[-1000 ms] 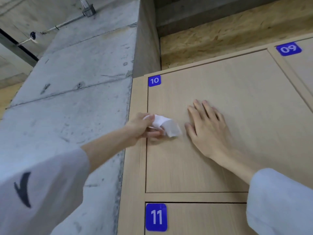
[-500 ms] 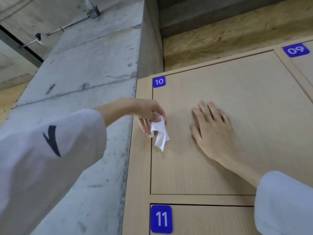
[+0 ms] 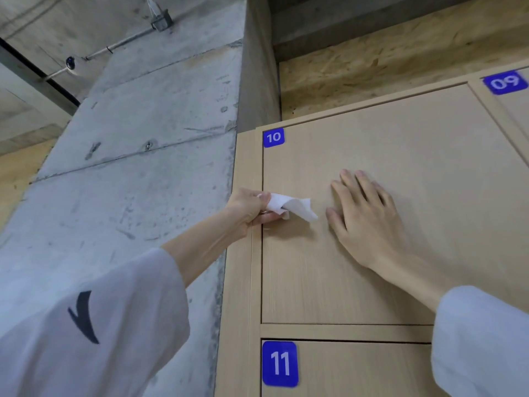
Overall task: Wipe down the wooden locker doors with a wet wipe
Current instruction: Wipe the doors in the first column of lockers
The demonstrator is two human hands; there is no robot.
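The light wooden locker door numbered 10 (image 3: 400,156) fills the middle of the view. My left hand (image 3: 247,209) is at the door's left edge and pinches a crumpled white wet wipe (image 3: 289,207), whose loose end points right across the door. My right hand (image 3: 369,222) lies flat on the door with straight fingers, a little to the right of the wipe and apart from it. Below is door 11 (image 3: 357,371); door 09 (image 3: 515,110) is at the upper right.
A grey concrete pillar (image 3: 137,173) stands directly left of the lockers. A rough chipboard panel (image 3: 386,64) runs above the lockers. A conduit with a small camera (image 3: 70,63) crosses the upper left wall.
My left hand dropped back from the raised, fingers-down pose and now holds the wipe sideways at the door's left edge. My right hand stayed flat on door 10.
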